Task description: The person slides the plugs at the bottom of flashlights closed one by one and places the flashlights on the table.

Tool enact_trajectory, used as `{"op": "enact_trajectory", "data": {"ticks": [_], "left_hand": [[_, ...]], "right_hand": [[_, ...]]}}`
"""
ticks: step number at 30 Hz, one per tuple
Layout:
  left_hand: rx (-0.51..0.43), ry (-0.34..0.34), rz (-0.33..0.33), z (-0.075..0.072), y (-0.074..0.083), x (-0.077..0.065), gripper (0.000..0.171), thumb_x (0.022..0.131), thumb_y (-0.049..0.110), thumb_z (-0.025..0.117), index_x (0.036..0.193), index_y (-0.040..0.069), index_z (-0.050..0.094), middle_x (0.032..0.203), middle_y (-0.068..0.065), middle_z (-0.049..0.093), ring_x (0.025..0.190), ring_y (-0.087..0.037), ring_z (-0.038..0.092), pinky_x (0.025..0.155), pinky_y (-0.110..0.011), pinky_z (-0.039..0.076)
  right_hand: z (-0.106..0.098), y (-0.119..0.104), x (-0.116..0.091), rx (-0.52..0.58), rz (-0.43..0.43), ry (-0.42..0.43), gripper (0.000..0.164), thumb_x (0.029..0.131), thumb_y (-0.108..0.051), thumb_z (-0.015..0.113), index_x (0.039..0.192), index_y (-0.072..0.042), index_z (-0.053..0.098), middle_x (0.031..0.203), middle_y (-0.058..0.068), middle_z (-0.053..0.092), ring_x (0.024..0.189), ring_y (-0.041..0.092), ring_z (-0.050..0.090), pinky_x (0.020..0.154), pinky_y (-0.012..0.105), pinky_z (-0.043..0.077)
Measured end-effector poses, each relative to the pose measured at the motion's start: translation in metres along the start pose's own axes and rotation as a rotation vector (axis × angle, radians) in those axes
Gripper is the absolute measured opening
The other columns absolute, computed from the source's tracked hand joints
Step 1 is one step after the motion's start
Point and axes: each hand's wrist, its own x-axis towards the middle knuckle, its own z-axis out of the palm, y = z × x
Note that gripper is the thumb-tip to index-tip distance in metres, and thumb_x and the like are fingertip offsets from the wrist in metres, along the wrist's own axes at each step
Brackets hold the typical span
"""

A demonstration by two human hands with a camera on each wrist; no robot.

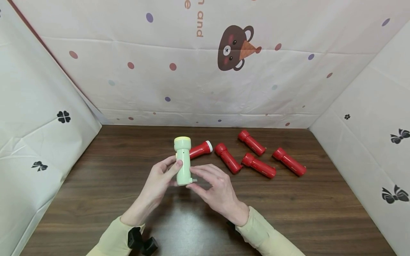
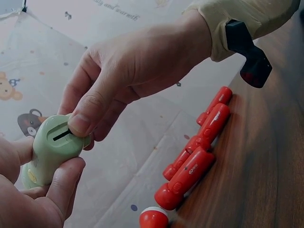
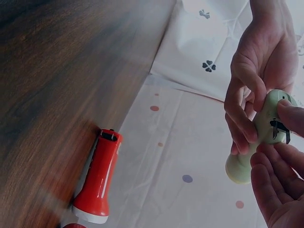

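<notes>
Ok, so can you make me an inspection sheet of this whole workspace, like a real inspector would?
Surface: brown wood-look table, with grain streaks.
Job's things: pale green flashlight, held up, yellow-rimmed head on top; plug prongs stick out near its base.
Clutter: five red flashlights lying down; in the head view, the green one partly hides the one with a white rim.
Grippers: two bare hands; the left hand grips the green flashlight, the right hand pinches its base end.
Cables: nothing seen.
Surroundings: white sheets behind and at both sides, printed with dots, bows, clovers and a bear.
</notes>
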Motion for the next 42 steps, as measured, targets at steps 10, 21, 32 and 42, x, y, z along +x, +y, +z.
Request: {"op": "enact_trajectory", "data": {"ticks": [10, 21, 32, 42], "left_hand": [[0.005, -0.016, 0.016, -0.0041, 0.0023, -0.0007, 0.046, 0.110, 0.019, 0.056, 0.148, -0.006, 0.051, 0.114, -0.003, 0.073, 0.096, -0.004, 0.071, 0.075, -0.025, 0.064], [-0.015, -0.002, 0.002, -0.0032, 0.0013, -0.0005, 0.046, 0.110, 0.019, 0.056, 0.149, -0.005, 0.050, 0.116, -0.005, 0.073, 0.096, -0.003, 0.072, 0.075, -0.024, 0.064], [-0.016, 0.006, 0.009, -0.0030, 0.0027, -0.0011, 0.046, 0.110, 0.019, 0.056, 0.149, -0.005, 0.050, 0.117, -0.005, 0.073, 0.096, -0.004, 0.072, 0.074, -0.023, 0.063], [-0.012, 0.016, 0.015, -0.0034, 0.0044, -0.0024, 0.045, 0.110, 0.020, 0.056, 0.148, -0.004, 0.051, 0.115, -0.003, 0.073, 0.095, -0.004, 0.073, 0.074, -0.023, 0.063]], "right_hand": [[-0.0018, -0.0013, 0.0011, -0.005, -0.017, -0.025, 0.046, 0.077, -0.011, 0.093, 0.119, -0.005, 0.077, 0.112, 0.006, 0.080, 0.102, 0.017, 0.074, 0.087, 0.025, 0.062], [-0.0024, -0.0012, 0.0016, -0.023, -0.029, -0.042, 0.044, 0.079, -0.007, 0.091, 0.121, -0.004, 0.077, 0.113, 0.007, 0.080, 0.104, 0.018, 0.074, 0.088, 0.027, 0.062], [-0.0009, -0.0026, 0.0033, -0.024, 0.003, -0.038, 0.047, 0.078, -0.010, 0.093, 0.122, -0.005, 0.077, 0.113, 0.006, 0.080, 0.104, 0.018, 0.074, 0.090, 0.030, 0.063], [0.0001, -0.0048, 0.0056, -0.023, 0.007, -0.030, 0.046, 0.077, -0.010, 0.093, 0.121, -0.004, 0.078, 0.112, 0.006, 0.080, 0.104, 0.017, 0.075, 0.092, 0.031, 0.064]]}}
